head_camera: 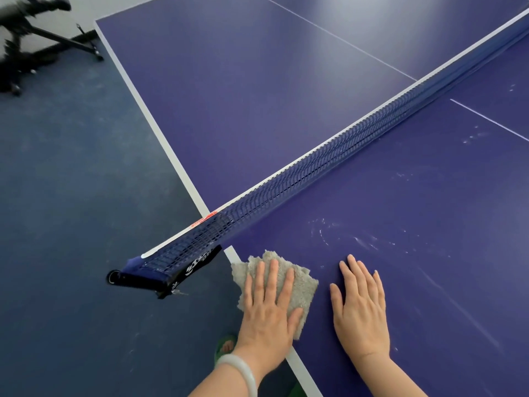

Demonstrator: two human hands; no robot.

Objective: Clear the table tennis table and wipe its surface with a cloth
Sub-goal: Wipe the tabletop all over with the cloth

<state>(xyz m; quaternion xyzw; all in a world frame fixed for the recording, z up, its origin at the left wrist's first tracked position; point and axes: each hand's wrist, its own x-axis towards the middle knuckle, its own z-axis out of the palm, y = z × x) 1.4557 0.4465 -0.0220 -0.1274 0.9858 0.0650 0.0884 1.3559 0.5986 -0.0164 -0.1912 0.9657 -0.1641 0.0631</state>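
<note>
Grey fluffy cloth [299, 279] lies at the bottom middle of the frame, on the edge of the blue bench [286, 110] near the net [315, 164], and the left grip [269, 308] presses it down with flat, straight fingers. The right grip [359, 310] rests flat and open on the bare bench just beside it. To wipe well, I think, keep the cloth flat and push it firmly across the white smears [363, 242] to the right.

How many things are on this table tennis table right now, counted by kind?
Cloth: 1
Net: 1
Hands: 2, left hand flat on the cloth, right hand flat on the bare table
Total: 4
</note>
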